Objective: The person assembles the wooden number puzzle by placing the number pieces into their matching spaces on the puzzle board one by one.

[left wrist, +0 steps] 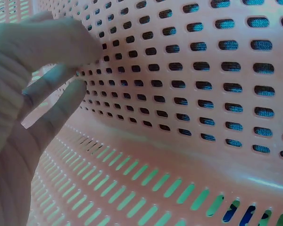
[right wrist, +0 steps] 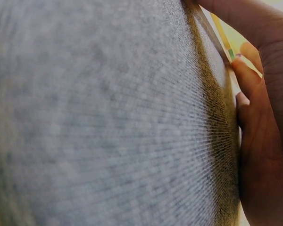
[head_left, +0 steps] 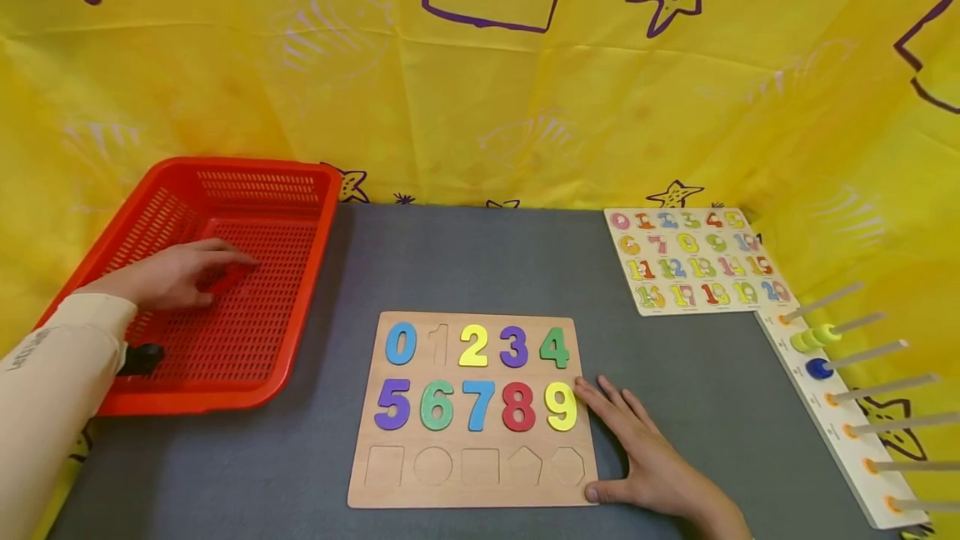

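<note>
My left hand (head_left: 176, 273) is inside the red plastic basket (head_left: 303, 332), over its slotted floor. Its fingers reach forward in a relaxed bend, with the thumb apart. A smooth red patch shows between thumb and fingers; I cannot tell whether it is a loose piece or the basket. The left wrist view shows this hand (left wrist: 42, 80) beside the perforated plastic. My right hand (head_left: 648, 457) rests at the right edge of a wooden number board (head_left: 427, 497), fingers and thumb spread and touching it. Colored digits fill the board's recesses, except the 1 and the bottom row of shape outlines.
A second number puzzle (head_left: 697, 261) lies at the back right. Next to it stands a white pegged base (head_left: 825, 407) with upright rods, carrying yellow-green and blue pieces. A yellow patterned cloth (head_left: 465, 98) hangs behind the grey tabletop (head_left: 465, 261).
</note>
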`<state>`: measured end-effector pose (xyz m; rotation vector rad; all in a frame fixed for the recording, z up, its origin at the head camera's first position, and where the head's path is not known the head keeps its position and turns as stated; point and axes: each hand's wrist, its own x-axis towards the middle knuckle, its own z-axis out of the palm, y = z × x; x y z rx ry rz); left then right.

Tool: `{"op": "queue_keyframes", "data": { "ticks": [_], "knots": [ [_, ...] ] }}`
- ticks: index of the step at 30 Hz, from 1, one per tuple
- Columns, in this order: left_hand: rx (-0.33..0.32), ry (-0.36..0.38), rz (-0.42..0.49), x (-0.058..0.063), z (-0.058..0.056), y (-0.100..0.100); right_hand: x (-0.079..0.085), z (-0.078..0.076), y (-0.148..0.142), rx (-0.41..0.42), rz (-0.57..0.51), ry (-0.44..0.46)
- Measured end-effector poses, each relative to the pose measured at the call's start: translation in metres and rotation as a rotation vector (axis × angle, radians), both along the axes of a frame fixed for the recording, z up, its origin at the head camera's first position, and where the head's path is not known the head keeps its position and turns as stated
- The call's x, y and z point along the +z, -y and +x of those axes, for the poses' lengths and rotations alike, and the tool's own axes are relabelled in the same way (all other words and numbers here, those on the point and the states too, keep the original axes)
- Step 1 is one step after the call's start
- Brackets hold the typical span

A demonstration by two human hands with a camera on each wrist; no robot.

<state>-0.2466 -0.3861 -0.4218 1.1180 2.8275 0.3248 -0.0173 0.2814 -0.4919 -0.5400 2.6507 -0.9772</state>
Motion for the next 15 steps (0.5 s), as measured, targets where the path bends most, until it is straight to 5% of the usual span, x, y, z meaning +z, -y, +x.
{"op": "queue_keyframes", "data": {
  "ticks": [6,15],
  "knots": [
    [-0.064,0.028,0.037,-0.0026,-0.0029,0.0052,0.0019,-0.0006,0.0021,-0.003,0.006,0.021],
    [-0.130,-0.112,0.039,-0.0074,-0.0061,0.0041,0.0011,0.0008,0.0014,-0.016,0.004,0.033]
  ]
}}
